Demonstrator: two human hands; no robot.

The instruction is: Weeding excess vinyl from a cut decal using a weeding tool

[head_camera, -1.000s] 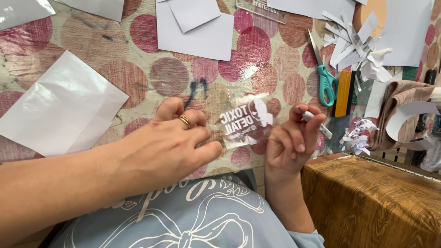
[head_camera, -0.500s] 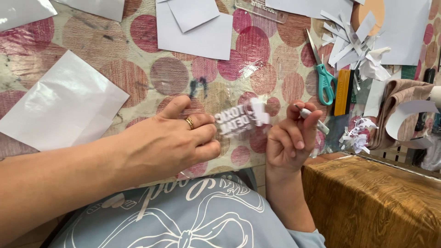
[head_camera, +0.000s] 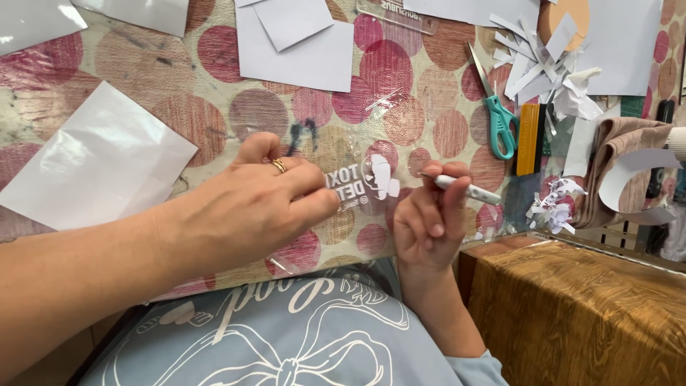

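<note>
A clear film sheet (head_camera: 357, 182) with white cut lettering and a small white figure on it lies on the spotted table cover (head_camera: 429, 78), near the table's near edge and just in front of the person. The left hand (head_camera: 250, 207) pins it down, thumb and fingertips pressed on the sheet's left part beside the letters; a gold ring (head_camera: 278, 165) sits on one finger. The right hand (head_camera: 429, 218) is closed around a thin white pen-like tool (head_camera: 464, 189), its fingers curled tight about the shaft, the tip pointing left toward the white figure and very near the film's right edge; whether the tip touches the film I cannot tell.

This looks like the picking-out stage of a cut decal, with unwanted bits being lifted from around the design. A fine, shallow touch of the tip seems called for, with the left hand keeping the film flat so the letters are not pulled up.

Farther off to the right lie teal-handled scissors (head_camera: 500, 118), an orange scraper (head_camera: 529, 139) and a heap of white paper scraps (head_camera: 543, 61). White sheets (head_camera: 100, 161) lie to the left and far side.
</note>
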